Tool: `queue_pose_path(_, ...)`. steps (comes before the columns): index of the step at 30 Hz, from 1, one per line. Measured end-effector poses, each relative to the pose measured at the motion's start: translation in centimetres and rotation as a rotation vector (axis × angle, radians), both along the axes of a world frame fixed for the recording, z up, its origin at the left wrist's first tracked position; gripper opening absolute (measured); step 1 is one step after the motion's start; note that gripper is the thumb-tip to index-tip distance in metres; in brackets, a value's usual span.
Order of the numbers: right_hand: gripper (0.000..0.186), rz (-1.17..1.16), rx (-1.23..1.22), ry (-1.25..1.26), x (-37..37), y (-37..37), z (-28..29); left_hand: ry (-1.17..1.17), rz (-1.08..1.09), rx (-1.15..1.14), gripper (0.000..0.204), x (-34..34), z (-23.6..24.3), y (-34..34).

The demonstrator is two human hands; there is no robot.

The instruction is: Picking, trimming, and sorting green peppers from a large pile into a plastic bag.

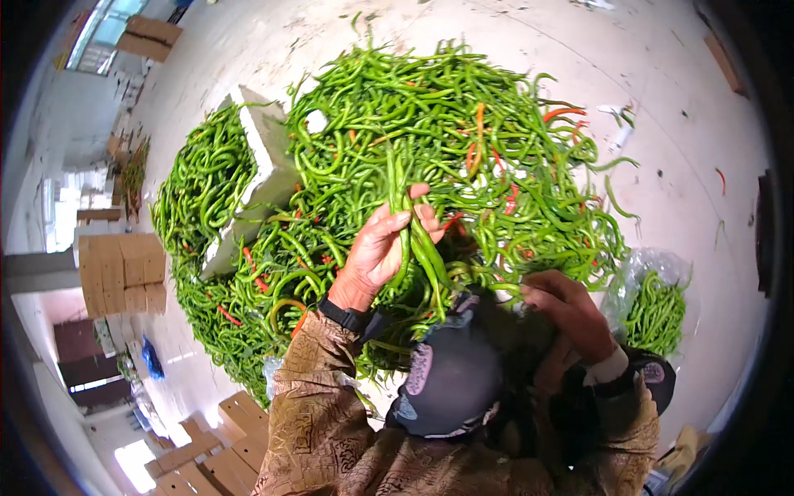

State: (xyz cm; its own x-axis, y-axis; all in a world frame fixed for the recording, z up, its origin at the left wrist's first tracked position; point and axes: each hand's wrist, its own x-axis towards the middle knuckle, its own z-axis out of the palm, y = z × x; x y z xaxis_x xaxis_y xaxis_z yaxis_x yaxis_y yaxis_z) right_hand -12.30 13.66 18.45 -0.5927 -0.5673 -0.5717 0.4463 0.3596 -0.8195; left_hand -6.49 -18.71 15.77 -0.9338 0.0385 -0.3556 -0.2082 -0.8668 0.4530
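the left hand [376, 252] is raised over a big heap of green chillies [463, 140] that lies on the pale floor [662, 74]. its fingers [395, 221] are curled around a small bunch of long green chillies [418, 240], held upright with the tips hanging down below the palm and the stems poking up above the thumb. the right hand [571, 310] sits lower, at the near edge of the heap, its fingers bent inward; whether they grip anything cannot be told, since the palm side is hidden. a few red and orange chillies [480, 132] are scattered through the green ones. a white foam slab [265, 169] stands half buried in the left part of the heap. just right of the right hand lies a clear plastic bag [653, 306] with more green chillies in it. stacked cardboard boxes [122, 273] stand well off to the left.
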Motion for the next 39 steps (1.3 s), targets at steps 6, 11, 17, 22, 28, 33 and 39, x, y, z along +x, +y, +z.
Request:
queue_pose_path(6,0.055,-0.054,-0.183,0.224,0.3,0.3,-0.1,0.132,-0.209,0.085,0.057,-6.4,4.1,6.8)
queue_pose_path(11,0.037,-0.111,-0.525,0.026,-0.4,0.6,2.9,0.172,-0.385,0.018,0.057,-9.2,8.2,12.7)
queue_pose_path(17,0.040,-0.321,-0.673,-0.159,-0.1,3.8,5.6,0.113,-0.485,-0.152,0.054,-10.3,9.8,16.4)
queue_pose_path(22,0.043,-0.410,-0.784,-0.106,-0.2,6.1,5.9,0.014,-0.445,-0.336,0.038,-9.9,12.3,18.4)
queue_pose_path(28,0.049,-0.386,-0.601,-0.100,-0.1,8.7,6.0,-0.067,-0.312,-0.424,0.026,-8.3,14.2,20.0)
queue_pose_path(33,0.054,-0.325,-0.354,0.160,0.7,8.8,8.8,-0.011,-0.251,-0.417,0.020,-6.9,14.5,21.2)
queue_pose_path(39,0.034,-0.417,-0.329,0.580,2.5,7.6,4.9,0.018,-0.294,-0.367,0.024,-4.9,12.4,24.3)
